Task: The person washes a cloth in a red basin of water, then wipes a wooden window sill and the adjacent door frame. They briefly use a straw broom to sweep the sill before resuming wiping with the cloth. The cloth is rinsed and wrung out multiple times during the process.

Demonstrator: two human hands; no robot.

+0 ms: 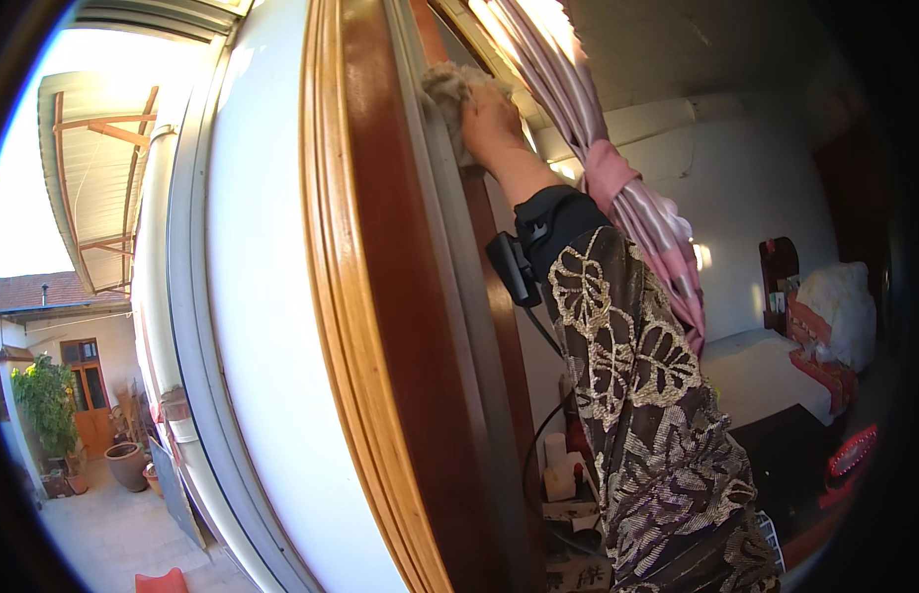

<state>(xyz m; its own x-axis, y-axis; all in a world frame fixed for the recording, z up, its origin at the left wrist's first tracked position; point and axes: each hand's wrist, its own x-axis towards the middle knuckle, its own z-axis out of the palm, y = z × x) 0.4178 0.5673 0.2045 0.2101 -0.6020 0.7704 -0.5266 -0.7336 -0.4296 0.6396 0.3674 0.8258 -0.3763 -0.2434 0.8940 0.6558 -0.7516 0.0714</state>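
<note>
My right hand (492, 122) is raised high and closed on a grey-beige cloth (455, 93). The cloth lies against the upper part of a grey metal frame strip (459, 296), which runs along a dark reddish-brown wooden jamb (400, 259). To the left of that jamb is a ridged, lighter varnished wood trim (340, 244). Just right of the hand hangs a pink satin curtain (559, 81), gathered by a pink tieback (607, 174). A black device (513, 268) with a cable sits at my wrist, beside the patterned sleeve (637, 385). My left hand is out of view.
Inside on the right are a bed (759, 363), a plastic-wrapped bundle (837, 311), a black tabletop (785, 448) and a red-framed oval object (854, 451). Small items crowd a surface (574, 511) below my arm. Outside, past a white wall (274, 296), potted plants (44, 404) stand in a courtyard.
</note>
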